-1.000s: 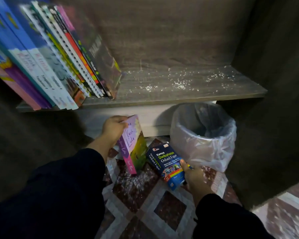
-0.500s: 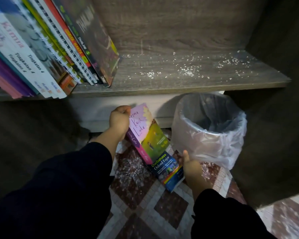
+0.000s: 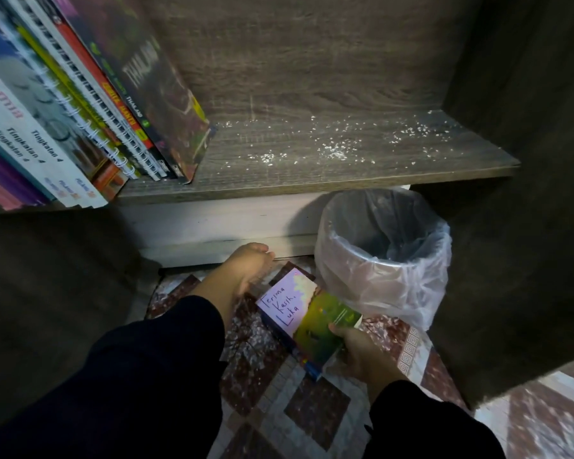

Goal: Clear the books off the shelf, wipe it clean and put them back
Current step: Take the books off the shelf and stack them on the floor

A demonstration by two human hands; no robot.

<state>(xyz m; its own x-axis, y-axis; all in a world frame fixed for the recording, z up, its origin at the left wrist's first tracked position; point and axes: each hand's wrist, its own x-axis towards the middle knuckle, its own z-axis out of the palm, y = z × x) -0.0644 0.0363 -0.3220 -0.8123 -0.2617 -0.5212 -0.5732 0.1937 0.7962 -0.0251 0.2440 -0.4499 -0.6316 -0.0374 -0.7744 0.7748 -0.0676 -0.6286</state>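
Grey wood-grain shelf [image 3: 345, 167], right half bare and strewn with white crumbs, not yet wiped. Leaning row of books [image 3: 80, 120] on the left half, not yet cleared. Pink-and-green book [image 3: 299, 313] down on the tiled floor [image 3: 312, 412], stacked over a blue-edged one, just beside the plastic-lined bin [image 3: 385, 256]. Right hand [image 3: 362, 356] gripping the near corner of that stack, thumb on the cover. Left hand [image 3: 246, 266] apart from it, holding nothing visible, fingers indistinct. Clearing partway; wiping and reshelving outstanding.

I see my left hand [image 3: 246, 265] reaching forward and low, fingers loose, holding nothing. My right hand [image 3: 362, 351] curls in a grip.
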